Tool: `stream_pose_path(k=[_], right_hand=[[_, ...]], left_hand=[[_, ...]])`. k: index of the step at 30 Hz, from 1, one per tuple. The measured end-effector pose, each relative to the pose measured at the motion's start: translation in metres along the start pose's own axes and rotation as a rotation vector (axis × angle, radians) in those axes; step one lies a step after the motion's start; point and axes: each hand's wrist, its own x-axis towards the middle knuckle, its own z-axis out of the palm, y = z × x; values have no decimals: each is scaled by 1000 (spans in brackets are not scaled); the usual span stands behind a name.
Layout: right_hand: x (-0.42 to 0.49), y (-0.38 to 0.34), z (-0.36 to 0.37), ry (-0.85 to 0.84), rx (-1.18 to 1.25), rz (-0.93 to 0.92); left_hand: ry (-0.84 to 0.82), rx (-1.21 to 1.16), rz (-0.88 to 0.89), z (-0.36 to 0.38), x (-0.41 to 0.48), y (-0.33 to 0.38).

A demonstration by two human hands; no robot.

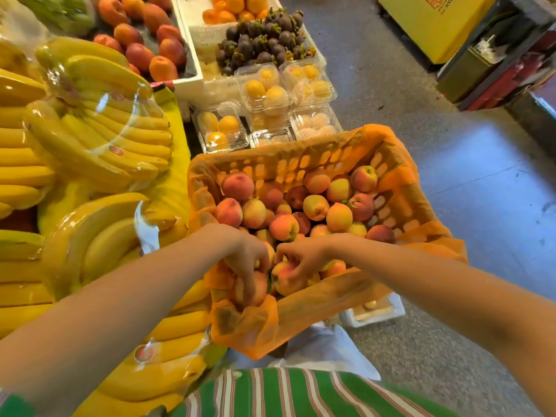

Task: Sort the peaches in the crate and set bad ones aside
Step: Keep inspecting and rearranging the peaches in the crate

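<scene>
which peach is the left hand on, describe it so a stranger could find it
Start at the orange-lined crate of peaches beside the bananas. Go to its near left corner. The left hand grips a peach pressed against the liner, lower than the rest.

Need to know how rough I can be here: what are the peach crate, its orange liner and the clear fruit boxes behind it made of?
Crate: looks like rigid moulded plastic, with slotted walls. Liner: thin, soft, semi-sheer orange sheet, crumpled over the rim; nonwoven fabric or film, unclear which. Clear boxes: glossy transparent thin plastic clamshells, likely easy to crush.
</scene>
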Motion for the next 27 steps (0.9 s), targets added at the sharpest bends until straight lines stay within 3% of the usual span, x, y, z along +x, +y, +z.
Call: stream_pose_path(k=[5,8,16,18,20,24,27], right_hand=[[-51,38,-32,-10,616,-53],[-75,63,-34,-20,953,-40],[-106,89,-22,47,1392,31],[-110,91,-23,64,1403,20],[-116,93,-23,139,1307,28],[-131,97,-30,248,774,160],[-131,105,-31,152,512,284]], left_hand=[[93,-383,26,-23,-8,-20],[114,-751,90,-34,-6,-28],[93,-1554,301,-45,17,-21],[89,-1549,322,-50,21,-14],[187,-1438,328,-58,26,-6],[328,-1177,320,-71,40,7],[497,-996,238,-76,60,19]])
